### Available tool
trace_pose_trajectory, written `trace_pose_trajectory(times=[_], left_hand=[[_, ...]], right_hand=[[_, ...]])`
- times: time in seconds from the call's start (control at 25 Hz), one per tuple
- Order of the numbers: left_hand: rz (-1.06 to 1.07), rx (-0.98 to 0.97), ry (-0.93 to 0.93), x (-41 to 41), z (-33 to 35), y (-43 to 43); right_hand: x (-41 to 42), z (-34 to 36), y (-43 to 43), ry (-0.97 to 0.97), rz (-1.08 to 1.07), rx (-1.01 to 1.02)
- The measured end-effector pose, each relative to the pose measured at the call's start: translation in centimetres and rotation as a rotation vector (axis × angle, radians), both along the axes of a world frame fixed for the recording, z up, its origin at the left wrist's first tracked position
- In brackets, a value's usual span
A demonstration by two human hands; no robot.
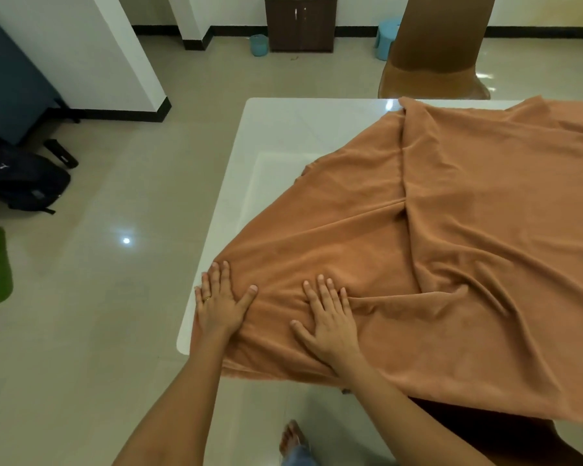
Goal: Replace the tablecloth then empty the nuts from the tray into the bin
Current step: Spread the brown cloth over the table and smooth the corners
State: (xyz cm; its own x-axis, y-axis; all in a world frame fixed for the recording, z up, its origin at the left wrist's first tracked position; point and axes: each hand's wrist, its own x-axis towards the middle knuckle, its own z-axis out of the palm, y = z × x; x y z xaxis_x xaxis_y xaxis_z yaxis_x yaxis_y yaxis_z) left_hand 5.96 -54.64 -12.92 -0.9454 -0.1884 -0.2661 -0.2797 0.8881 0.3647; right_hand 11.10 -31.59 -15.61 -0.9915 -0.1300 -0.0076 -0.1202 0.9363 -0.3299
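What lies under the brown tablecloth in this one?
The white table, bare past the tablecloth edge. The left hand and right hand press flat on top. Anything else beneath is covered.

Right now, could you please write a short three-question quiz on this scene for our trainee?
1. True or false: the cloth lies smooth, without folds.
2. Which part of the table is bare? A its left side; B its middle; C none of it.
3. What are the left hand and the right hand doing?
Key: 1 false; 2 A; 3 both rest flat on the cloth, fingers spread.
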Motion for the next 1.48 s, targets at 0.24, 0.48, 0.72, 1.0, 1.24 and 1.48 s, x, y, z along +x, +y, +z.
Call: trace_pose_trajectory(times=[0.24, 0.48, 0.72, 1.0, 1.24, 1.48], left_hand=[[0.272, 0.358, 0.074, 1.7, 3.3, 2.6], [0.404, 1.080, -0.418, 1.1, 5.2, 8.4], [0.277, 0.718, -0.159, 1.4, 3.9, 11.6], [0.415, 0.771, 0.093, 1.6, 3.9, 12.7], [0.231, 0.402, 0.080, -0.5, 2.3, 9.6], [0.139, -0.128, 0.195, -4.0, 0.2, -4.2]], right_hand=[[-0.3, 1.7, 0.2, -0.098, -0.033, -0.107], [-1.8, 5.9, -1.2, -0.384, -0.284, -0.978], [-1.6, 6.9, -0.4, -0.362, -0.513, -1.329], [-0.2, 6.7, 0.1, -0.278, -0.587, -1.435], [0.7, 3.9, 1.8, -0.275, -0.316, -0.483], [0.5, 3.0, 3.9, -0.268, -0.225, -0.084]])
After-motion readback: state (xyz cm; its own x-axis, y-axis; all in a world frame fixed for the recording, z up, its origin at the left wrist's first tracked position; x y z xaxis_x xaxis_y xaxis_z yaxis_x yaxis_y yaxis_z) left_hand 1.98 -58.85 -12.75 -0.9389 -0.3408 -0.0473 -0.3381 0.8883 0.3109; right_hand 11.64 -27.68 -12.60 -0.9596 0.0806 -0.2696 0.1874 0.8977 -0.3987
